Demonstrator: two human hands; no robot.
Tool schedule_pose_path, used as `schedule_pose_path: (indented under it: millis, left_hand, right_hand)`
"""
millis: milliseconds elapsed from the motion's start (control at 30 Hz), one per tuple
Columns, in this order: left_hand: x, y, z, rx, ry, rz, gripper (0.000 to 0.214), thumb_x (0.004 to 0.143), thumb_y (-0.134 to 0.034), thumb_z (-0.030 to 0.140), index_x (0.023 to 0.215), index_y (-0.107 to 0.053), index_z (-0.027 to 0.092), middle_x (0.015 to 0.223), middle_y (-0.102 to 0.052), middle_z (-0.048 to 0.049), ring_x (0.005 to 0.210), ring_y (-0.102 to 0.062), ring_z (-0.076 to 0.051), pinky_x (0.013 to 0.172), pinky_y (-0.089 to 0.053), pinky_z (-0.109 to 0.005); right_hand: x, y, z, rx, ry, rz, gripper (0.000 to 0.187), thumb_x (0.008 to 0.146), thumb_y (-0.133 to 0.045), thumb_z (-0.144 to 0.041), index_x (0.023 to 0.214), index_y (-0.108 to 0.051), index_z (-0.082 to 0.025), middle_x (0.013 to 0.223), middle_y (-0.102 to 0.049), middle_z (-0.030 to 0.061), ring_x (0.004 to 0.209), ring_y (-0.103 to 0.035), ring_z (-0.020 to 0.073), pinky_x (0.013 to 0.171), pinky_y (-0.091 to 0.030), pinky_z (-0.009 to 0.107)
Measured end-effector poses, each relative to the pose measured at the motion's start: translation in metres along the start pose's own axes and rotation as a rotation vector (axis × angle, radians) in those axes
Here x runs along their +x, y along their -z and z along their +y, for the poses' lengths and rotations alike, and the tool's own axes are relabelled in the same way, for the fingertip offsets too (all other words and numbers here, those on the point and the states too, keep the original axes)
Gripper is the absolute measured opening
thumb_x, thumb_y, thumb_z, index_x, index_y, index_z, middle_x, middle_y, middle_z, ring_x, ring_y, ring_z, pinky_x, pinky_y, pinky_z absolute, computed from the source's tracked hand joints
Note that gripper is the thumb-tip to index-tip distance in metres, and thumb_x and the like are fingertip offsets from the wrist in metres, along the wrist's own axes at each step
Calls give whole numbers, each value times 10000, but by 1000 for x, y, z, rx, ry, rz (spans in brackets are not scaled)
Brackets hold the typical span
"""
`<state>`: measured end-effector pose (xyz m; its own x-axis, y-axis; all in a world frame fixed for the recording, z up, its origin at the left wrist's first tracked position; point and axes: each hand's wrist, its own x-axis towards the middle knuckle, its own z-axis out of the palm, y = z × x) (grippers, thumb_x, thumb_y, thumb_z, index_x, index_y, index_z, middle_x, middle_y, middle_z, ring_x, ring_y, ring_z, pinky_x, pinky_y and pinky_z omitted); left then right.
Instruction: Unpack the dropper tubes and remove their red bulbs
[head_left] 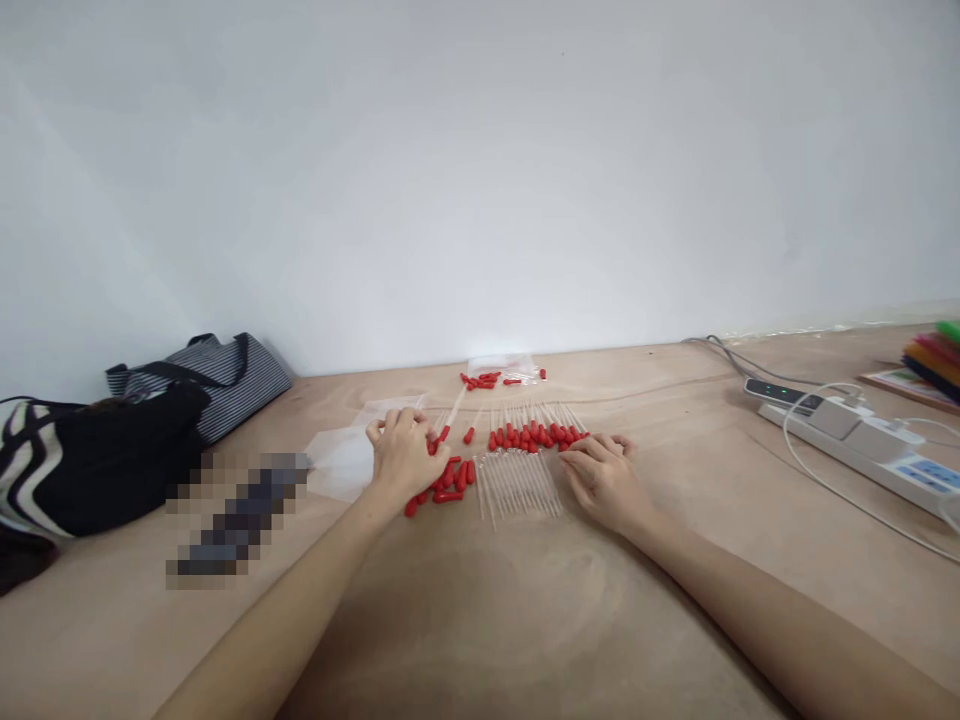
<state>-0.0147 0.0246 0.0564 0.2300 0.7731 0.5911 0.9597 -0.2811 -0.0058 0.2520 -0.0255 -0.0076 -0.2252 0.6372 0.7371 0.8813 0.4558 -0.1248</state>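
My left hand (403, 455) is curled over a scatter of loose red rubber caps (448, 477), fingers pinched together, and I cannot make out what they hold. My right hand (600, 472) lies flat on the table with fingers stretched out, beside a row of clear glass tubes (519, 485). Just beyond them sits a row of tubes fitted with red caps (536, 433). Further back, a clear plastic bag (501, 370) has more red caps on it.
A wooden table (480, 600) runs to a white wall. Striped and black bags (150, 420) sit at the left, next to a pixelated patch. A white power strip (862, 440) with cables lies at the right, with coloured items (934, 360) behind it.
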Motion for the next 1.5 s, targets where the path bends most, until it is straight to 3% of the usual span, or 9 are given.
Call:
schedule_pose_path:
  millis: [67, 200, 433, 667, 833, 933, 1133, 1500]
  left_hand:
    - [-17, 7, 3, -37, -114, 90, 105, 648, -523, 253, 594, -582, 184, 871, -604, -63, 860, -504, -227, 793, -278, -429]
    - [-42, 10, 17, -158, -272, 133, 73, 661, -534, 223, 606, -561, 184, 787, -625, -39, 811, -535, -198, 797, -262, -406]
    - [-48, -12, 45, -280, -399, 129, 50, 670, -536, 214, 667, -577, 187, 809, -641, -37, 816, -543, -198, 797, -266, -395]
    - [-49, -26, 57, -302, -424, 186, 67, 694, -552, 225, 729, -597, 189, 856, -661, -32, 836, -556, -199, 830, -262, -416]
    - [-50, -30, 62, -280, -434, 228, 143, 787, -520, 283, 888, -611, 238, 1044, -633, -30, 988, -528, -215, 921, -207, -463]
    - [-50, -32, 64, -271, -437, 240, 135, 821, -490, 263, 869, -616, 257, 1056, -632, -10, 1007, -524, -203, 944, -192, -469]
    - [-50, -30, 63, -257, -427, 228, 150, 822, -487, 269, 784, -632, 257, 1069, -625, -3, 1021, -516, -211, 952, -192, -490]
    - [-52, -27, 62, -208, -408, 172, 199, 754, -483, 141, 765, -641, 262, 1113, -592, -8, 1049, -474, -245, 962, -176, -537]
  right_hand:
    - [-5, 3, 2, -25, 6, 47, 195, 803, -438, -174, 884, -612, -205, 853, -627, 46, 829, -517, 161, 820, -230, 351]
    - [-12, 11, 2, -79, 56, 86, 268, 811, -464, -215, 1064, -552, -201, 966, -615, 69, 914, -520, 177, 874, -203, 376]
    - [2, 3, -18, -69, 299, 40, 285, 830, -484, -344, 1091, -536, -242, 1031, -617, 43, 1004, -492, 179, 941, -130, 400]
    - [4, -17, -21, -93, 344, 80, 149, 836, -465, -160, 847, -596, -231, 751, -646, -34, 883, -524, 124, 951, -99, 392]
    - [-1, -23, -22, -95, 298, 85, 158, 825, -446, -132, 826, -583, -211, 744, -640, -19, 878, -521, 123, 953, -88, 390]
    - [-1, -23, -25, -92, 293, 86, 162, 827, -441, -129, 813, -581, -207, 704, -632, -21, 845, -525, 115, 955, -89, 385]
    - [1, -19, -27, -127, 322, 91, 187, 817, -452, -138, 884, -591, -244, 556, -571, -48, 776, -514, 113, 953, -88, 405]
    - [1, -17, -23, -166, 385, -23, 367, 774, -425, -74, 1032, -558, -299, 578, -584, -43, 864, -494, 137, 956, -32, 436]
